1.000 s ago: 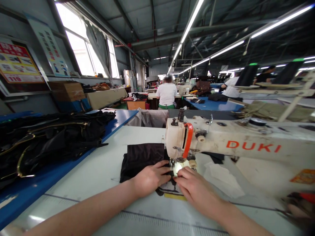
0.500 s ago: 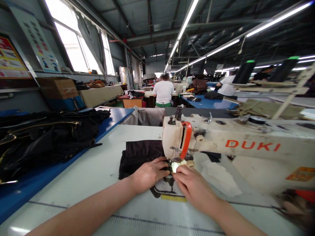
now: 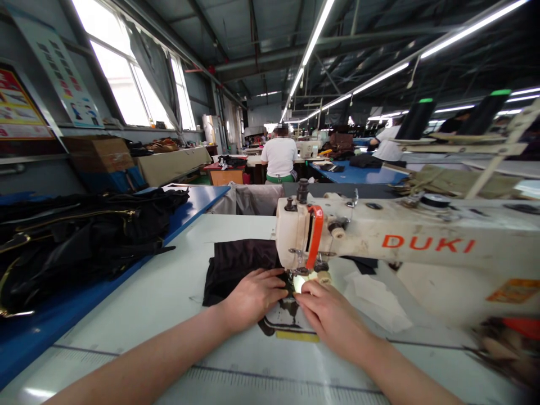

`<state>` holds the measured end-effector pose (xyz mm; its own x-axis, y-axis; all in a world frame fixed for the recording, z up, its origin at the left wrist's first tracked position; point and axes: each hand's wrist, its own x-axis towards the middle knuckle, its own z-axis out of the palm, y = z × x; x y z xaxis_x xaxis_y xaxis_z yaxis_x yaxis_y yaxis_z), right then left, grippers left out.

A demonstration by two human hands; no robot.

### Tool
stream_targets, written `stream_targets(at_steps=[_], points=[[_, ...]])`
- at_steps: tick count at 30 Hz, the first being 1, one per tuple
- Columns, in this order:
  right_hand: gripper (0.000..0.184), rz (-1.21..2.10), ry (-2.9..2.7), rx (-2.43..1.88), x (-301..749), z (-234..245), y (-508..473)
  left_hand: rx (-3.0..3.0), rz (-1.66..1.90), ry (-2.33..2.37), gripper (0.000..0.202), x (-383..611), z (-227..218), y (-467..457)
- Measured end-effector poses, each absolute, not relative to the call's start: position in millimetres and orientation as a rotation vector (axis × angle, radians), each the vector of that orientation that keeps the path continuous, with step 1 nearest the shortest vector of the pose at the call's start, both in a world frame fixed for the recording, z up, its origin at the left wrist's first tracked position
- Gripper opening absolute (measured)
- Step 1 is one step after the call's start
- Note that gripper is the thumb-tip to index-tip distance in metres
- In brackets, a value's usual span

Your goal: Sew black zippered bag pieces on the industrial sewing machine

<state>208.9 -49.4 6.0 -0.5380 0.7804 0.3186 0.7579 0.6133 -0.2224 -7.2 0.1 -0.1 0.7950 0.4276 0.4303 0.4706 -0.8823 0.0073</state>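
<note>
A piece of black fabric (image 3: 240,259) lies on the pale sewing table, its right part under the head of the sewing machine (image 3: 289,239). My left hand (image 3: 255,295) rests on its near right edge, fingers stretched toward the needle area and lying flat on the cloth. Just right of the presser foot, my right hand (image 3: 333,315) is closed, with thumb and fingers drawn together by the lit needle area. Whatever is in its fingertips is hidden. Both hands' fingertips are close together at the metal needle plate (image 3: 291,318).
Black garments with gold zips (image 3: 84,236) are heaped on a blue table (image 3: 198,199) at left. White scraps (image 3: 379,301) lie under the machine arm. Black thread cones (image 3: 415,121) stand behind it at right. A person in a white shirt (image 3: 279,156) sits ahead, facing away.
The view has shifted slightly, so the machine appears a little further left. Both hands and the black fabric keep nearly the same places at the needle.
</note>
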Motion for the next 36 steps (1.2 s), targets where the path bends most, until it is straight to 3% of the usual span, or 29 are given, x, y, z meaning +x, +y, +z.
stream_targets(at_steps=[36], points=[[0.023,0.009,-2.352,-1.326,212,6,-48,-2.921,-0.639,-0.885,0.021,5,5,8]])
